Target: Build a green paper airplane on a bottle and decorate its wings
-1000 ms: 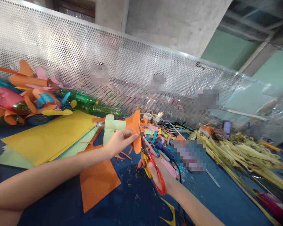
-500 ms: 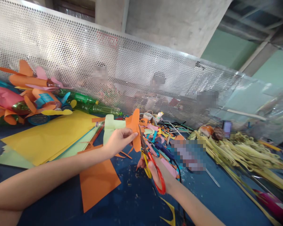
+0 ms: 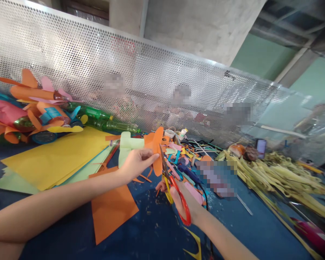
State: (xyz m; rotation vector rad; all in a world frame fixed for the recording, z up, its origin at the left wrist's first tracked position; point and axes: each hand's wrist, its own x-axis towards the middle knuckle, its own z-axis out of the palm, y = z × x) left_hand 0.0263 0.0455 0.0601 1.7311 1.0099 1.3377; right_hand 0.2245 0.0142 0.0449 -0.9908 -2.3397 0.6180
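Between the thumb and fingers of my left hand (image 3: 139, 162) is a piece of orange paper (image 3: 158, 155) with a long rounded lobe, held upright above the table. My right hand (image 3: 182, 198) grips scissors (image 3: 180, 196) with red and yellow handles. Their dark blades point up and lie against the right edge of the orange paper. Whether the blades are fully closed is hard to make out. Just behind my left hand a pale green paper shape (image 3: 125, 142) sits on a clear bottle lying on its side. Below my left forearm lies an orange paper sheet (image 3: 113, 209).
Yellow sheets (image 3: 56, 155) are stacked at left, near paper-covered bottles (image 3: 35, 92) and green bottles (image 3: 97, 113). Behind my right hand are colourful scraps and a blue glue gun (image 3: 189, 171) with a cord. Pale dried strips (image 3: 281, 177) lie right. A perforated metal panel (image 3: 157, 68) stands behind.
The orange paper has dipped very slightly, with the scissors still at its edge. Both hands stay almost in place. A blurred shape has appeared behind the panel at far right.
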